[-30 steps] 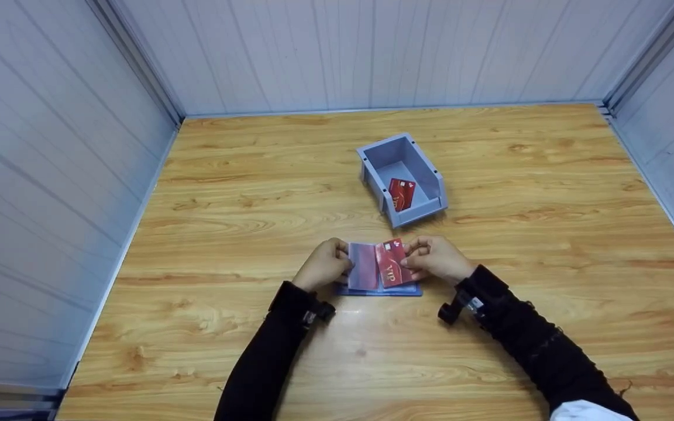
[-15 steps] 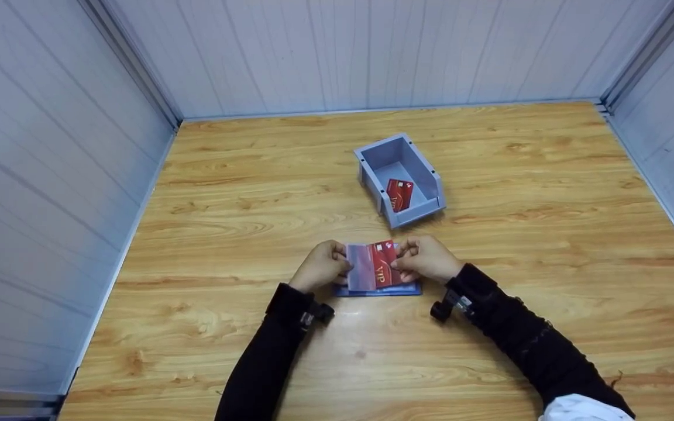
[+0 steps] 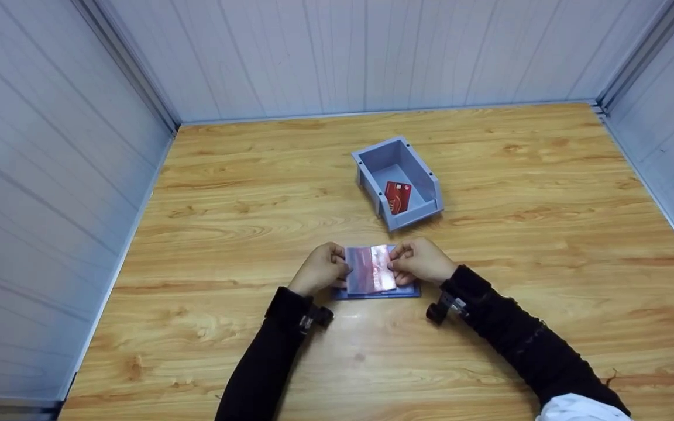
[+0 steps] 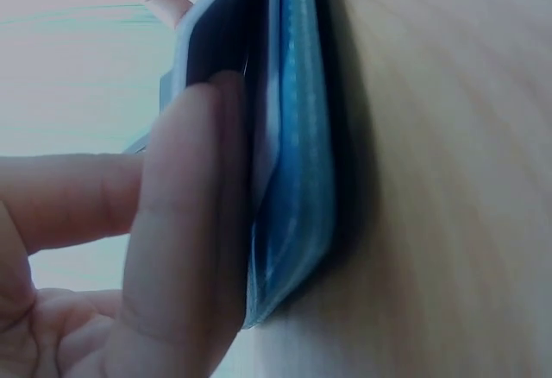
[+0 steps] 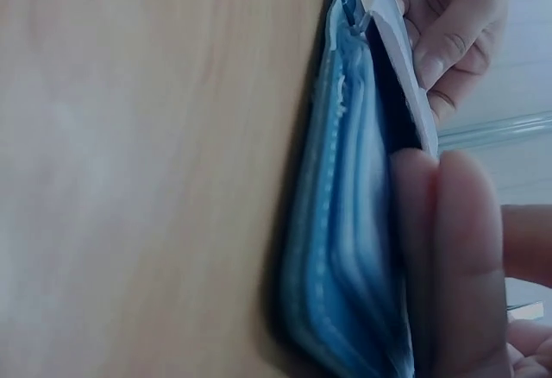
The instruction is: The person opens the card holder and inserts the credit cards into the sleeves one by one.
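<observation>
A blue card holder (image 3: 377,294) lies open on the table, its clear plastic sleeve (image 3: 359,272) raised above the cover. My left hand (image 3: 320,270) pinches the sleeve's left edge between thumb and fingers. At the other side, my right hand (image 3: 425,260) pinches the right end of a red card (image 3: 382,269), which shows pinkish under glare and overlaps the sleeve. The right wrist view shows stacked sleeves inside the stitched blue cover (image 5: 302,283), below my fingers (image 5: 461,257). In the left wrist view, my left fingers (image 4: 177,214) lie along the raised sleeve's edge.
A grey plastic bin (image 3: 416,216) stands just beyond the hands, with another red card (image 3: 398,197) inside. Pale panel walls (image 3: 337,52) enclose the wooden table (image 3: 226,175) at the back and both sides.
My right hand has moved left with the red card, which has slid across the holder toward the left hand. Its clear VIP lettering is now lost in glare. The left hand stays at the sleeve's edge.
</observation>
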The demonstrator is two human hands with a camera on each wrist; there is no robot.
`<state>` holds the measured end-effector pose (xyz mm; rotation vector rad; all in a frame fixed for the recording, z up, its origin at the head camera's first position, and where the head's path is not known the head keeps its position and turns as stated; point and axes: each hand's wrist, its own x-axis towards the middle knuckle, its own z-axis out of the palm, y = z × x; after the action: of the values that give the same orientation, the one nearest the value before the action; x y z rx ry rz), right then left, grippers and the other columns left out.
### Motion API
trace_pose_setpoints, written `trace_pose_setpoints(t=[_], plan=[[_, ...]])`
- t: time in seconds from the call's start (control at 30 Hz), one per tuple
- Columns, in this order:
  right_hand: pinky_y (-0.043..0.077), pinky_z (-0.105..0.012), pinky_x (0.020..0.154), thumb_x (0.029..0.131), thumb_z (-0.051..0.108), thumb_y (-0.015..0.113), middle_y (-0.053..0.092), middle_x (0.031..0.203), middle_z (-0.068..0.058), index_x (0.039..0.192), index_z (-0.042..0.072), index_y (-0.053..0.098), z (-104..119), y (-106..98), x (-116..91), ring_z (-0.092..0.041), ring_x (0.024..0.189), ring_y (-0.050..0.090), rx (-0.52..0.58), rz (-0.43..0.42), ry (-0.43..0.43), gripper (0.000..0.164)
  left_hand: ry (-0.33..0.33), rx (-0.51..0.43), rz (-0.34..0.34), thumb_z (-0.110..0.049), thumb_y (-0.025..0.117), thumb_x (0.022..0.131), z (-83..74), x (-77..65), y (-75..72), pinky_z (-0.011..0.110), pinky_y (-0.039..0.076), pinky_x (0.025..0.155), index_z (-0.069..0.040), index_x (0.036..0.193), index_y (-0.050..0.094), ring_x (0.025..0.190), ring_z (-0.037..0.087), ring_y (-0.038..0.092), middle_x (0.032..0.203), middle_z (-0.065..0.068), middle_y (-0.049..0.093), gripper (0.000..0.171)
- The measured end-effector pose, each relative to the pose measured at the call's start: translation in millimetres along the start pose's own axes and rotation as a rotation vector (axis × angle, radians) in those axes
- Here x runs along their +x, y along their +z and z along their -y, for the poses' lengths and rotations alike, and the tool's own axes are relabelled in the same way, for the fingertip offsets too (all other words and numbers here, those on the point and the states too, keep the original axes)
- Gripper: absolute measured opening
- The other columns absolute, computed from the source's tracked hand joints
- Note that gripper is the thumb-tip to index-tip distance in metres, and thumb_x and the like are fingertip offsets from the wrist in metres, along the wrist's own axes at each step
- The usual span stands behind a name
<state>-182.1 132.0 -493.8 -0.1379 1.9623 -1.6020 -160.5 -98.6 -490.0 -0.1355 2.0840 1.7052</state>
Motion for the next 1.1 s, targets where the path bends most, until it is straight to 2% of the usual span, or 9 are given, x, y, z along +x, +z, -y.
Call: trace_pose_setpoints(t=[0.23,0.43,0.63,0.8,1.1], plan=[[0.056,-0.021,0.052,0.087,-0.006,0.061,0.062,0.066,-0.003,0.098,-0.009,0.055,-1.6,1.9,2.9,-0.007,0.05,0.062,0.012,-0.014,0.006,0.013,0.004,-0.006,0.005,0.011,0.052,0.086,-0.9,-1.4,0.6,0.023,0.057,0.053,0.004,0.103,0.047,0.055,0.013,0.057,0.077,0.005,0.054,0.02],[0.056,-0.02,0.051,0.085,-0.006,0.062,0.064,0.065,-0.003,0.097,-0.008,0.053,0.7,6.6,3.4,-0.007,0.05,0.062,0.022,-0.008,0.002,0.015,0.002,-0.005,0.01,0.011,0.054,0.086,-0.7,-1.2,0.8,0.024,0.058,0.054,0.006,0.105,0.047,0.056,0.013,0.057,0.078,0.006,0.055,0.021],[0.055,-0.019,0.05,0.085,-0.003,0.063,0.062,0.065,-0.001,0.096,-0.008,0.055,2.8,10.2,3.0,-0.005,0.05,0.061,-0.058,-0.03,-0.038,0.015,0.023,-0.012,0.025,0.01,0.053,0.086,-1.4,-3.9,0.9,0.026,0.059,0.056,0.008,0.108,0.046,0.059,0.013,0.058,0.08,0.006,0.054,0.023],[0.055,-0.019,0.05,0.085,-0.002,0.063,0.061,0.066,-0.002,0.1,-0.011,0.056,3.8,12.5,1.7,-0.005,0.05,0.061,-0.116,-0.054,-0.047,0.018,0.018,-0.016,0.022,0.011,0.053,0.085,-1.1,-2.9,1.4,0.024,0.058,0.055,0.006,0.105,0.047,0.058,0.013,0.058,0.079,0.006,0.054,0.022],[0.057,-0.021,0.055,0.089,-0.002,0.055,0.064,0.074,-0.005,0.116,-0.017,0.057,5.1,19.7,0.3,-0.007,0.055,0.064,-0.056,-0.057,-0.044,0.031,0.023,0.011,0.004,0.009,0.055,0.085,-1.3,-2.9,2.6,0.024,0.058,0.056,0.005,0.103,0.049,0.058,0.012,0.059,0.078,0.005,0.056,0.019]])
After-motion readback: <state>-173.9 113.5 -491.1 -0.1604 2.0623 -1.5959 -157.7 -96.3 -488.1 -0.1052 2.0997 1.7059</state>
